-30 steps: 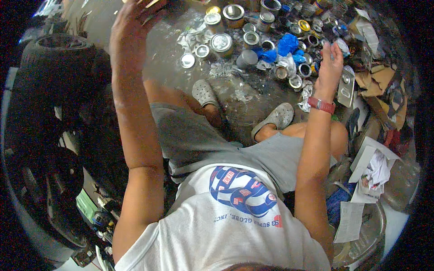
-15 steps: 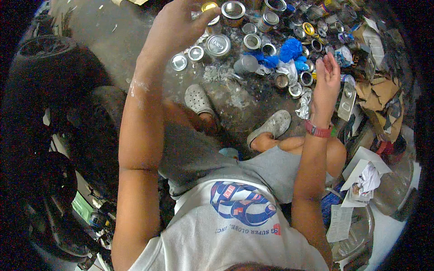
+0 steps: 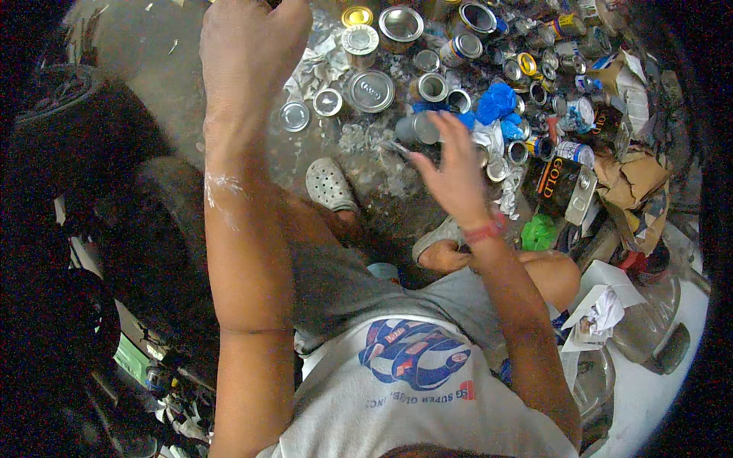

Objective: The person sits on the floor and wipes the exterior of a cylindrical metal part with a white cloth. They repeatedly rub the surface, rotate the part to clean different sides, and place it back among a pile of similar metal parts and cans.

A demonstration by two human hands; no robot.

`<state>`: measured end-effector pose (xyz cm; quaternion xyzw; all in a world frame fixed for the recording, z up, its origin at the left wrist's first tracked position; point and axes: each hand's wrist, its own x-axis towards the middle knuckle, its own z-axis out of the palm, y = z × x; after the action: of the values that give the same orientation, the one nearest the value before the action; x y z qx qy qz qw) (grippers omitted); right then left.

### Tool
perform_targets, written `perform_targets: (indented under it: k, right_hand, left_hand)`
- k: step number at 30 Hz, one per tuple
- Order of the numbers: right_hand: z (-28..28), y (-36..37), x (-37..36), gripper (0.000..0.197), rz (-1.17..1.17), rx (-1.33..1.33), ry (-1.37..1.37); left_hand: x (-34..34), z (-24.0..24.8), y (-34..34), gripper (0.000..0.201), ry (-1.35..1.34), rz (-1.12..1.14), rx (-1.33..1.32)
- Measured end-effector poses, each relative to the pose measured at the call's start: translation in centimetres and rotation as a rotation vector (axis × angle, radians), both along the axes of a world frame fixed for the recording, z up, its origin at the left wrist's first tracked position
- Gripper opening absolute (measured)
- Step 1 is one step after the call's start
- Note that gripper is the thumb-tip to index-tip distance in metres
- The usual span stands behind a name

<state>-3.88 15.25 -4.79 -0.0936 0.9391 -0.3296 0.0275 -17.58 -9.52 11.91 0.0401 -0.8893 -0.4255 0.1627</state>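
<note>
My left hand (image 3: 256,65) reaches to the top edge at the far left, and its fingertips run out of the picture, so I cannot see what they hold, if anything. My right hand (image 3: 452,172) is a little blurred, with its fingers spread and nothing seen in them. The fingertips overlap the right side of a grey cup (image 3: 414,130); whether they touch it I cannot tell. Near the right thumb lies a thin stick-like tool (image 3: 399,146) on the stained floor. Ahead stand a large lidded can (image 3: 371,91), an open can (image 3: 432,87) and a small round tin (image 3: 327,101).
Several open paint cans (image 3: 401,27) and tins crowd the far right. Crumpled blue plastic (image 3: 495,104) lies among them. A black box (image 3: 556,187), torn cardboard (image 3: 635,179) and a green plastic bag (image 3: 539,232) are at right. A dark tyre (image 3: 92,130) stands at left.
My right hand has swung left from beside the cans to the grey cup. My left hand has moved left, off the tins, its fingers now past the top edge.
</note>
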Motion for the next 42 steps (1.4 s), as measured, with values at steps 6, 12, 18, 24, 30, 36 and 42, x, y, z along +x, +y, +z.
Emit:
perform_targets:
  k: [6, 12, 18, 24, 30, 36, 42]
  right_hand:
    - [-11.3, -9.9, -7.8, 0.097, 0.087, 0.284, -0.041]
    - [-14.1, -12.9, -11.4, 0.097, 0.066, 0.506, -0.177]
    - [-12.2, -11.3, -10.7, 0.089, 0.132, 0.463, -0.212]
    - [-12.7, -9.7, -9.7, 0.087, 0.114, 0.424, -0.12]
    - [-13.2, -9.0, -11.8, 0.088, 0.101, 0.46, -0.136]
    - [-13.5, -9.6, -13.5, 0.087, 0.097, 0.577, -0.103]
    - [-14.1, -9.1, -12.9, 0.09, 0.13, 0.591, -0.074]
  left_hand:
    - [0.3, 1.4, 0.3, 0.028, -0.006, 0.022, -0.033]
    - [0.7, 0.3, -1.5, 0.03, 0.082, 0.159, -0.266]
    - [0.7, 0.3, -3.4, 0.028, 0.104, 0.154, -0.214]
    - [1.1, 1.7, -3.0, 0.025, 0.092, 0.163, -0.251]
    - [0.4, -0.2, -4.0, 0.024, 0.136, 0.079, -0.134]
    - [-0.3, -0.2, -4.8, 0.025, 0.04, 0.085, -0.109]
    - [1.8, 2.0, -3.1, 0.025, 0.117, 0.178, -0.283]
